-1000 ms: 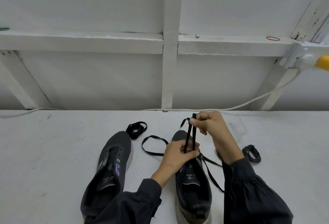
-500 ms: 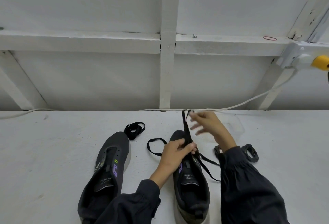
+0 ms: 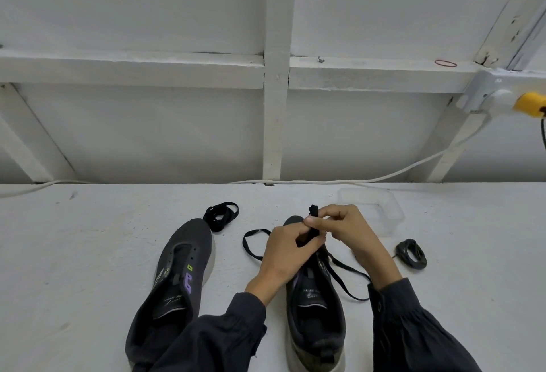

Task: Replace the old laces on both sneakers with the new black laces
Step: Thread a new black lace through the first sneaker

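Note:
Two dark grey sneakers stand on the white table, toes pointing away. The left sneaker [image 3: 177, 277] has empty eyelets. Over the toe of the right sneaker [image 3: 313, 306], my left hand [image 3: 288, 250] and my right hand [image 3: 345, 229] both pinch a folded black lace [image 3: 313, 222] held upright. Its loose ends trail in a loop to the left [image 3: 251, 241] and across the table to the right [image 3: 348, 280]. A coiled black lace [image 3: 221, 216] lies beyond the left sneaker's toe. Another dark coiled lace [image 3: 412, 253] lies at the right.
A clear plastic packet [image 3: 375, 206] lies behind my right hand. A white cable [image 3: 384, 176] runs along the table's back edge up to a wall socket with a yellow plug [image 3: 529, 102]. White wall framing rises behind the table.
My right hand let go of the raised lace, then came back down. Both hands now pinch the lace close together, lower over the toe.

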`<action>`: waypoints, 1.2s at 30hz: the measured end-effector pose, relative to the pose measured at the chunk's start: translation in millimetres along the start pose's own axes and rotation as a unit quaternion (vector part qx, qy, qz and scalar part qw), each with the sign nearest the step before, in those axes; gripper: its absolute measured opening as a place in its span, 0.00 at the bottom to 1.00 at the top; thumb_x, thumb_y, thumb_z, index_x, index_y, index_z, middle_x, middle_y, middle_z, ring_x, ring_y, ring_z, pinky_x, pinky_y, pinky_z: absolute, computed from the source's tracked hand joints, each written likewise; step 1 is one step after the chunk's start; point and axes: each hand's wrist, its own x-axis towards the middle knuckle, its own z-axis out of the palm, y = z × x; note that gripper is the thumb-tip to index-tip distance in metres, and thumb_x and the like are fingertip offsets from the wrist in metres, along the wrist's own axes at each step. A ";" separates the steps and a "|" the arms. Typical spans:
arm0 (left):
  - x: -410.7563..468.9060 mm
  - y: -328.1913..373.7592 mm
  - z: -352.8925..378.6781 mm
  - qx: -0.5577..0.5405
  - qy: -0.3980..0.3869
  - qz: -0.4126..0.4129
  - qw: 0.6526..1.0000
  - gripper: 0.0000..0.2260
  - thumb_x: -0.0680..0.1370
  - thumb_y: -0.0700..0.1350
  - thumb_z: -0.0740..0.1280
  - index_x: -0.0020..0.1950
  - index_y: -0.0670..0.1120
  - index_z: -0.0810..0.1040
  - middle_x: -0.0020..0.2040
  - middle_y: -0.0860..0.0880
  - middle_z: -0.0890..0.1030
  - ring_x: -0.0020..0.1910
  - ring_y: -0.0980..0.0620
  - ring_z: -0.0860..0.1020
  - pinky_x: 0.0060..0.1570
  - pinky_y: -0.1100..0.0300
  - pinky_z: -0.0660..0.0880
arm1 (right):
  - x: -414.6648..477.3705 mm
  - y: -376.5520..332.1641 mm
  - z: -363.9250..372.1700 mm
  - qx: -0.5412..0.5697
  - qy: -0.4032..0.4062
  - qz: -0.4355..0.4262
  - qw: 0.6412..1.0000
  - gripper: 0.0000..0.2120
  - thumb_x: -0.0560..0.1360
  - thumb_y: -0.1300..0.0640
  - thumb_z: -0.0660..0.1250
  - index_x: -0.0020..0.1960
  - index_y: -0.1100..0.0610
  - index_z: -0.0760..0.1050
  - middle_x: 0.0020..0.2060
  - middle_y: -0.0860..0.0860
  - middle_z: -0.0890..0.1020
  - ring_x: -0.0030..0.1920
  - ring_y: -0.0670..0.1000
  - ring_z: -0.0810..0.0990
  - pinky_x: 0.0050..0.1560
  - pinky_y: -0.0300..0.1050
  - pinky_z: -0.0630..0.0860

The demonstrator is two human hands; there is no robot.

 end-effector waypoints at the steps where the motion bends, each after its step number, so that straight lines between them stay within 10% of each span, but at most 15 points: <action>1: -1.2 -1.5 0.2 -0.024 -0.013 -0.008 1.000 0.05 0.75 0.48 0.72 0.49 0.52 0.85 0.41 0.56 0.85 0.42 0.59 0.81 0.46 0.64 0.76 | -0.1 -0.1 1.9 0.003 0.004 0.000 1.000 0.13 0.71 0.60 0.76 0.42 0.71 0.80 0.33 0.60 0.74 0.29 0.46 0.66 0.29 0.31 0.64; 11: -4.1 -16.3 3.6 -0.078 -0.055 -0.042 0.995 0.04 0.73 0.45 0.75 0.46 0.49 0.85 0.45 0.56 0.86 0.48 0.61 0.82 0.53 0.67 0.75 | 18.3 -26.5 6.2 0.017 0.011 -0.045 0.999 0.13 0.72 0.64 0.73 0.39 0.76 0.76 0.24 0.54 0.69 0.24 0.46 0.64 0.27 0.34 0.61; 20: -2.9 -21.0 2.4 -0.111 -0.064 -0.061 0.990 0.03 0.74 0.45 0.74 0.46 0.47 0.85 0.44 0.52 0.86 0.46 0.57 0.83 0.50 0.66 0.75 | 64.8 -33.6 8.3 0.121 0.079 -0.039 0.989 0.09 0.76 0.62 0.70 0.40 0.67 0.79 0.36 0.59 0.76 0.26 0.46 0.71 0.27 0.36 0.65; 24: -2.5 -22.1 1.4 -0.119 -0.073 -0.067 0.988 0.08 0.77 0.49 0.71 0.43 0.46 0.85 0.44 0.51 0.86 0.47 0.50 0.83 0.53 0.56 0.76 | 56.7 -4.6 1.0 -0.056 0.005 0.069 0.996 0.20 0.79 0.47 0.66 0.48 0.66 0.81 0.44 0.59 0.83 0.33 0.50 0.80 0.27 0.39 0.72; 29: -0.9 -25.7 3.2 -0.111 -0.067 -0.074 0.989 0.14 0.74 0.57 0.70 0.40 0.46 0.82 0.40 0.48 0.85 0.38 0.49 0.78 0.44 0.50 0.74 | 22.6 15.3 -10.3 -0.197 -0.097 0.135 0.966 0.25 0.77 0.37 0.64 0.35 0.59 0.77 0.30 0.54 0.82 0.31 0.50 0.79 0.30 0.38 0.67; 36: -0.7 -24.4 4.2 -0.121 -0.071 -0.074 0.987 0.10 0.72 0.56 0.73 0.42 0.50 0.86 0.41 0.52 0.86 0.45 0.53 0.83 0.53 0.53 0.78 | 6.0 19.5 5.4 -0.027 -0.061 0.059 0.996 0.18 0.75 0.56 0.72 0.42 0.73 0.77 0.27 0.57 0.72 0.28 0.49 0.69 0.29 0.35 0.64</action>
